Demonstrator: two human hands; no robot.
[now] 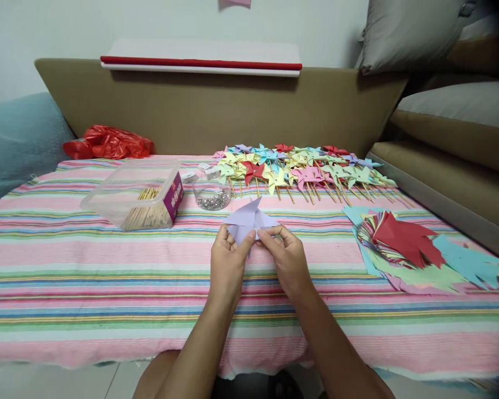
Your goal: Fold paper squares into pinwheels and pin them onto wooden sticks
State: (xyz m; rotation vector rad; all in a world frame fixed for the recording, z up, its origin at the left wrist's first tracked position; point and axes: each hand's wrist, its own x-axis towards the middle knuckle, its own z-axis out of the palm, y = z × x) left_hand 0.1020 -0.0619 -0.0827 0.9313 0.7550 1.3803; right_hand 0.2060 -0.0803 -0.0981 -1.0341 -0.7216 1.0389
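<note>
Between my two hands is a lavender paper pinwheel (248, 215), its blades folded in toward the middle. My left hand (230, 249) pinches its left side, thumb on top near the centre. From the right, my right hand (285, 252) grips the lower right part, and its thumb almost meets the left one. Whether a pin sits at the centre I cannot tell. Just beyond the pinwheel stands a clear round tub (212, 194) of small silvery metal pieces. To the left lies a translucent plastic box (125, 188) holding many thin wooden sticks.
Many finished paper pinwheels (303, 172) on sticks lie at the back right. Nearer on the right is a pile of cut coloured paper (411, 244). A red plastic bag (108, 143) rests at the back left, and cushions (453, 122) are stacked at right. Striped cloth (108, 293) covers the surface.
</note>
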